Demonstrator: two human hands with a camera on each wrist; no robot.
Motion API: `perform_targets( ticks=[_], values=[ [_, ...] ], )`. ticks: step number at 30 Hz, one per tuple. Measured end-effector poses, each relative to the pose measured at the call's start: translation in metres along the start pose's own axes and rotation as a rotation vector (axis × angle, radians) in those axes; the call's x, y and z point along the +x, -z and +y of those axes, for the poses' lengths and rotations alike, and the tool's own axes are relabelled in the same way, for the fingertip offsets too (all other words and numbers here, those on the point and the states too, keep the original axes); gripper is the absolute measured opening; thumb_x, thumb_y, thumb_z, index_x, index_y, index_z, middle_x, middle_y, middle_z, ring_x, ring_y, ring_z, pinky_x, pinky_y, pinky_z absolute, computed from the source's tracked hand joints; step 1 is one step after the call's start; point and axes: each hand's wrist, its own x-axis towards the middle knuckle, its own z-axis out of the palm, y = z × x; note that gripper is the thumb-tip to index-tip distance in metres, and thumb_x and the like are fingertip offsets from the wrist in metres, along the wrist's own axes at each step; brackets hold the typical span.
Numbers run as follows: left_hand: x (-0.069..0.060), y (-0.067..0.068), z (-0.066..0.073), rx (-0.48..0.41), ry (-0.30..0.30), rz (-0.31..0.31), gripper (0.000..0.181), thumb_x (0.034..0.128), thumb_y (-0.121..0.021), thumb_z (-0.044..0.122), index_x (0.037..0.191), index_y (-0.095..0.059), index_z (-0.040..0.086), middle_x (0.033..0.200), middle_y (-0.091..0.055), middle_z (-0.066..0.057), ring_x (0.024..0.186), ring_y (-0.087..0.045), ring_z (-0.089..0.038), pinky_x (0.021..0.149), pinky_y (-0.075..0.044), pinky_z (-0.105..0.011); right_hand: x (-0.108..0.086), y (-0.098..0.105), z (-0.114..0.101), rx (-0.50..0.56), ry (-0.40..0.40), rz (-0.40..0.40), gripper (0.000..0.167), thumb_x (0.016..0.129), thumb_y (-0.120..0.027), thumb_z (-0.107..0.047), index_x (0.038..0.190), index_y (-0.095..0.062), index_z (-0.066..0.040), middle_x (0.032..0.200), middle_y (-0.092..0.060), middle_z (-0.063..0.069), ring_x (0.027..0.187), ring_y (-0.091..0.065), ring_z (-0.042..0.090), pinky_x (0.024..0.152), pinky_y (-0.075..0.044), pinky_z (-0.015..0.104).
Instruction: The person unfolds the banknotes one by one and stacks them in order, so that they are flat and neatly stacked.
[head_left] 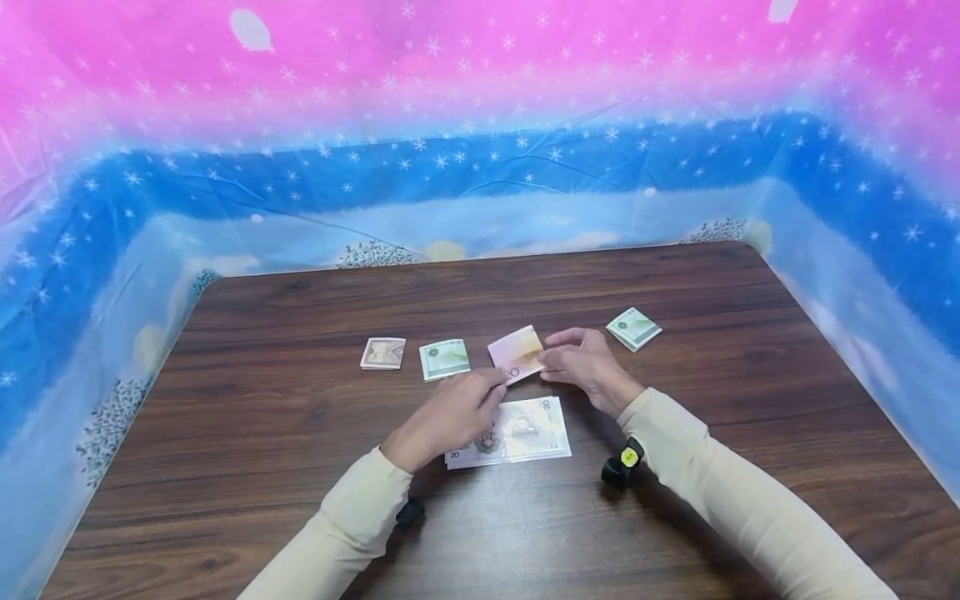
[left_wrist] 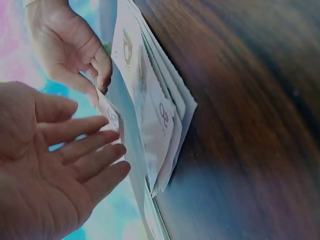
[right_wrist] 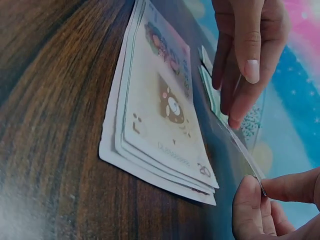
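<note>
A folded pink-and-yellow banknote [head_left: 516, 350] is between my two hands in the head view. My right hand [head_left: 591, 368] pinches its right edge between thumb and fingers, seen closely in the right wrist view. The fingers of my left hand [head_left: 456, 410] reach to the note's near corner; in the left wrist view they are fairly straight and spread. Just below lies a stack of pale banknotes marked 20 [head_left: 528, 427], its left part hidden under my left hand. The right wrist view shows several layers in that stack [right_wrist: 160, 105].
Left of the hands lie a folded brown banknote [head_left: 384, 353] and a folded green banknote [head_left: 444, 359]. Another folded green banknote [head_left: 634, 328] lies beyond my right hand. All rest on a dark wooden table [head_left: 262, 467], with a patterned cloth [head_left: 480, 158] hanging behind.
</note>
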Motion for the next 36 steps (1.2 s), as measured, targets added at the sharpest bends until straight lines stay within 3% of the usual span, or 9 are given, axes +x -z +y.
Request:
perform_targets(
  ticks=[4,7,9,11,17,20,27,31,36],
  values=[
    [-0.006,0.005,-0.001,-0.077,0.091,0.069,0.019,0.1045,-0.053,0.012,0.102,-0.072,0.005,0.079,-0.061,-0.002,0.073,-0.054,-0.016,0.071,-0.049,-0.037,-0.005,0.001,-0.002,0.02,0.016,-0.007,0.04,0.09,-0.064,0.009,0.127,-0.05,0.013,0.104,-0.062,0.018,0.08,-0.065,0.015,0.083,-0.061,0.029],
    [-0.012,0.007,-0.004,-0.169,0.162,0.108,0.025,0.1036,-0.055,0.012,0.119,-0.072,0.003,0.103,-0.073,-0.007,0.091,-0.066,-0.02,0.088,-0.054,-0.041,-0.011,0.001,-0.004,0.04,0.03,-0.026,0.039,0.09,-0.063,0.01,0.127,-0.049,0.012,0.102,-0.061,0.016,0.081,-0.065,0.015,0.083,-0.061,0.029],
    [-0.015,0.006,-0.007,-0.241,0.195,0.137,0.027,0.1026,-0.056,0.012,0.121,-0.071,0.0,0.116,-0.072,-0.011,0.106,-0.067,-0.025,0.097,-0.053,-0.044,-0.015,0.001,-0.004,0.049,0.037,-0.041,0.039,0.09,-0.063,0.009,0.126,-0.049,0.012,0.101,-0.06,0.015,0.082,-0.065,0.016,0.083,-0.061,0.029],
    [-0.018,0.005,-0.01,-0.378,0.235,0.155,0.027,0.102,-0.057,0.01,0.122,-0.069,-0.003,0.12,-0.071,-0.016,0.115,-0.066,-0.029,0.103,-0.051,-0.046,-0.019,0.001,-0.005,0.058,0.042,-0.056,0.038,0.091,-0.064,0.008,0.126,-0.05,0.011,0.1,-0.06,0.014,0.082,-0.065,0.016,0.083,-0.061,0.029],
    [-0.02,0.001,-0.016,-0.925,0.379,0.167,0.036,0.1029,-0.056,0.005,0.131,-0.055,-0.017,0.116,-0.067,-0.032,0.107,-0.069,-0.039,0.092,-0.058,-0.04,-0.032,-0.005,-0.007,0.111,0.051,-0.093,0.034,0.091,-0.064,0.008,0.122,-0.051,0.011,0.095,-0.063,0.011,0.079,-0.067,0.016,0.082,-0.061,0.03],
    [-0.019,0.0,-0.016,-1.066,0.437,0.174,0.039,0.1025,-0.058,0.006,0.134,-0.052,-0.016,0.117,-0.067,-0.032,0.105,-0.07,-0.037,0.091,-0.059,-0.04,-0.036,-0.008,-0.007,0.134,0.051,-0.104,0.03,0.091,-0.064,0.009,0.12,-0.053,0.009,0.094,-0.064,0.011,0.079,-0.068,0.017,0.082,-0.061,0.03],
    [-0.018,-0.001,-0.013,-1.24,0.505,0.224,0.042,0.1,-0.06,0.002,0.136,-0.049,-0.017,0.115,-0.066,-0.028,0.096,-0.073,-0.028,0.089,-0.059,-0.036,-0.045,-0.015,-0.004,0.135,0.05,-0.122,0.024,0.092,-0.066,0.007,0.115,-0.057,0.007,0.098,-0.065,0.011,0.079,-0.071,0.019,0.082,-0.062,0.031],
    [-0.017,-0.001,-0.011,-1.254,0.524,0.272,0.037,0.0985,-0.061,-0.001,0.131,-0.053,-0.017,0.11,-0.065,-0.023,0.092,-0.073,-0.025,0.086,-0.06,-0.034,-0.048,-0.019,0.0,0.125,0.061,-0.116,0.026,0.091,-0.067,0.008,0.116,-0.06,0.009,0.097,-0.064,0.012,0.078,-0.07,0.018,0.081,-0.062,0.03],
    [-0.017,0.0,-0.009,-1.237,0.514,0.296,0.036,0.0983,-0.061,-0.001,0.13,-0.055,-0.017,0.112,-0.066,-0.027,0.093,-0.074,-0.028,0.085,-0.061,-0.033,-0.05,-0.021,0.005,0.073,0.068,-0.109,0.03,0.09,-0.066,0.008,0.12,-0.063,0.01,0.106,-0.065,0.015,0.078,-0.07,0.017,0.08,-0.062,0.029]
  ],
)
